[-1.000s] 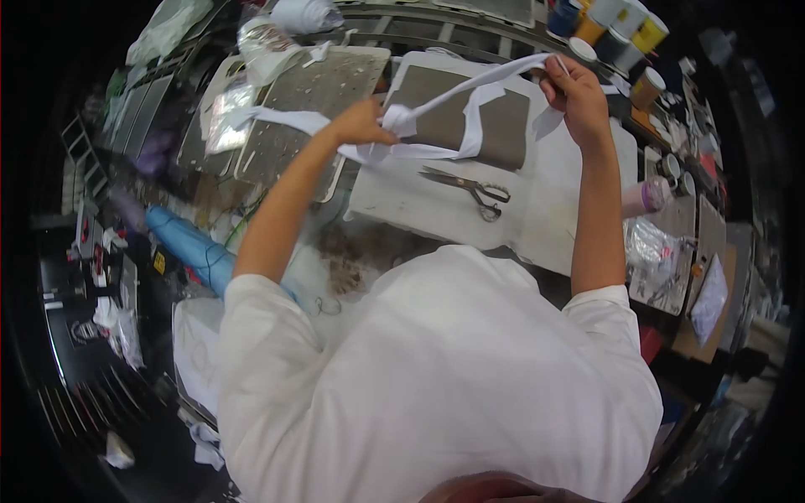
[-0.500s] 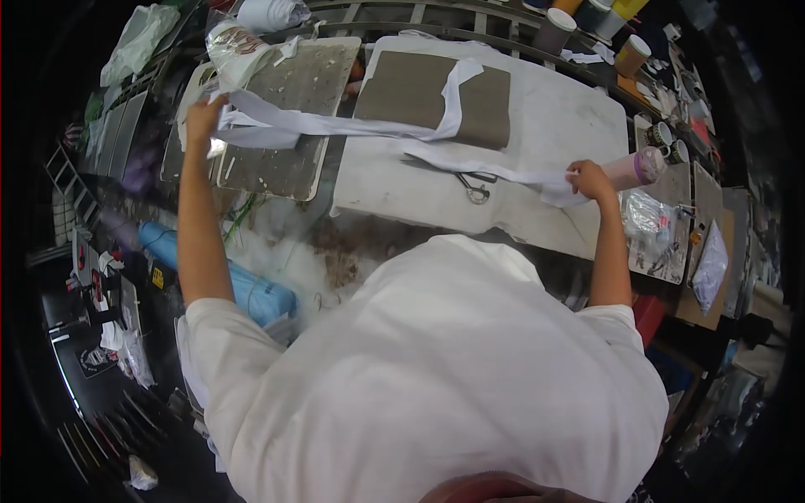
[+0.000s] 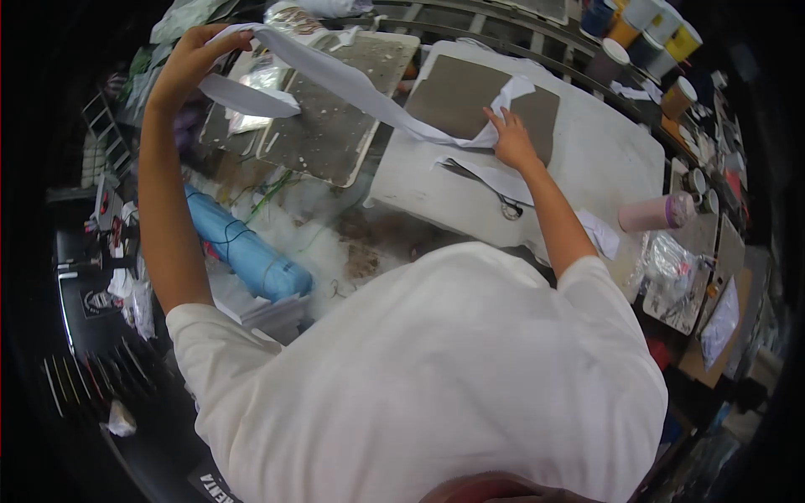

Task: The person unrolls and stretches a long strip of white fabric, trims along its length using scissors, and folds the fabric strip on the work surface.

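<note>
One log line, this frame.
left hand: gripping white fabric strip, raised; right hand: open at strip, over gray panel; scissors: partly covered

Left arm, bare below a short white cloth sleeve, extends far forward, its wrist bent so that the bare left hand turns inward, fingers drawn together in a grip. Right arm, bare below a matching white cloth sleeve, slants forward and inward to a bare right hand, fingers outstretched and spread apart.
</note>
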`<state>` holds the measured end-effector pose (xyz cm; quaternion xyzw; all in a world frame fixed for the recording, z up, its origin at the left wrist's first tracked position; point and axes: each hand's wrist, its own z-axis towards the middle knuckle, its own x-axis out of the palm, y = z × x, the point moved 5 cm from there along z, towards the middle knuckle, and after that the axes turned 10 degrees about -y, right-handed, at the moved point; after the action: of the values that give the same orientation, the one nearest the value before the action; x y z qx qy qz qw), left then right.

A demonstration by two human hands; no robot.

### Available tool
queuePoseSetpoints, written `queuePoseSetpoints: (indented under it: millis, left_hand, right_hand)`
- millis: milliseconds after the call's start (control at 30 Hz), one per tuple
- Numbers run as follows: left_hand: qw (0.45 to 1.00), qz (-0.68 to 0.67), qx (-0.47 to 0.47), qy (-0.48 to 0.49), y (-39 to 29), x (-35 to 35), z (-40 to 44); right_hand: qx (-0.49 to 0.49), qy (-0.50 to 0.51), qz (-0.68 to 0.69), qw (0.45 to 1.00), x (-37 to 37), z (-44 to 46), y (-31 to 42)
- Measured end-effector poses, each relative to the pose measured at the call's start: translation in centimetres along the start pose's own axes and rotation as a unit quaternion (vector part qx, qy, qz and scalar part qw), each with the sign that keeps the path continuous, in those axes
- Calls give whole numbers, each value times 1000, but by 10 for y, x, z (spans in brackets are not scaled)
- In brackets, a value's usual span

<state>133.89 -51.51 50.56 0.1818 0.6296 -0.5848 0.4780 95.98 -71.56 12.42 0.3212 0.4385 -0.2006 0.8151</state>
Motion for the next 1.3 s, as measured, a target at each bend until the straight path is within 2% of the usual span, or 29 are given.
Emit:
queuePoseSetpoints:
  millis: [33,67,133,167,200,267,333,433,500,533,600,633,667,733,800,867,900,1000,1033,1100,1133,1200,1267,1300]
  left_hand:
    - [999,23,44,-18,-1,-7,1]
    - [998,32,39,-27,7,-16,1]
    - [993,107,48,-26,16,-30,-3]
    - [992,112,18,-53,20,-35,-11]
    - [992,111,13,-57,26,-38,-14]
    - [975,219,19,-31,52,-45,-21]
    - [949,309,56,-31,83,-51,-28]
    - [946,324,13,2,147,-60,-34]
    - [943,324,22,-76,185,-68,-43]
    - [945,320,22,-70,198,-67,-47]
    - [945,316,-86,-25,233,-67,-48]
    - [959,268,-91,-16,246,-66,-49]
    - [971,220,-94,-11,258,-66,-49]
    - [984,127,-125,-1,289,-62,-44]
    - [984,60,-170,-2,313,-57,-39]
    - [958,-64,-279,8,322,-42,-37]
    - [983,-10,-181,24,379,-42,-21]
    - [988,43,-144,36,407,-16,2]
    - [989,35,-134,49,430,-8,8]
    - [989,-31,-146,-6,462,-5,23]
    - [990,-34,-139,0,472,-4,32]
    - [988,-12,-142,-62,493,-6,41]
    - [987,-41,-145,-49,511,0,54]
    - [990,0,-137,-27,510,4,59]
  right_hand:
    - [-14,-7,-49,999,10,10,10]
    - [-24,-11,-40,999,13,19,11]
    - [6,141,19,990,17,31,1]
    - [-4,160,27,987,22,37,-7]
    - [-10,163,27,986,20,43,-16]
    - [12,176,-29,984,13,53,-38]
    - [-8,126,-35,991,-6,70,-67]
    - [57,82,45,994,-64,89,-99]
    - [85,72,129,985,-92,101,-133]
    - [107,74,180,975,-104,105,-150]
    - [147,108,319,930,-123,110,-176]
    - [173,121,309,927,-138,109,-172]
    - [186,147,220,946,-144,112,-185]
    - [210,147,275,927,-165,106,-166]
    - [165,111,164,966,-176,101,-156]
    - [190,92,122,970,-176,88,-161]
    - [184,95,107,972,-167,83,-166]
    - [181,73,-21,981,-167,67,-152]
    - [194,93,-21,976,-168,66,-140]
    - [199,68,-100,973,-173,58,-109]
    - [214,75,-137,964,-175,56,-98]
    - [206,64,-164,963,-171,48,-86]
    - [189,60,-187,962,-159,38,-73]
    - [185,-2,-205,961,-160,33,-65]
